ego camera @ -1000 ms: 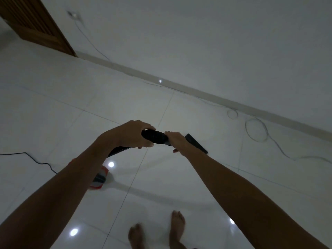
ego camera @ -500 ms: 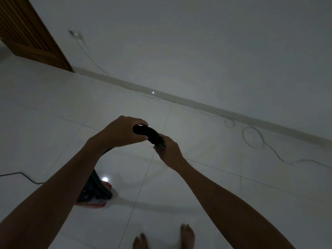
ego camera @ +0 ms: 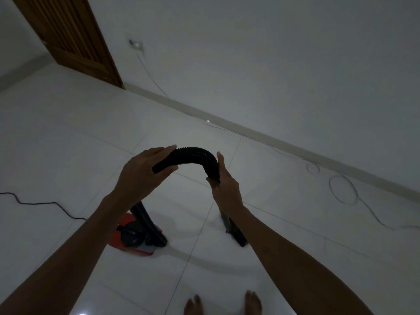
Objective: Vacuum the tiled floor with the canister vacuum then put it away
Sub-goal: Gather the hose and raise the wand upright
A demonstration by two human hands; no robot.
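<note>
Fingers [ego camera: 166,151] of both hands are curled around the hose [ego camera: 193,154], bent into an arch above the canister [ego camera: 134,238] on the floor [ego camera: 68,144]; putting-away seems underway, coiling needed next.

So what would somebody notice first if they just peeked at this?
Probably the black hose arched in the middle, with the left hand and right hand gripping its two ends. Next, the red vacuum sitting on the white floor under the left arm, and the brown door at the upper left.
</note>
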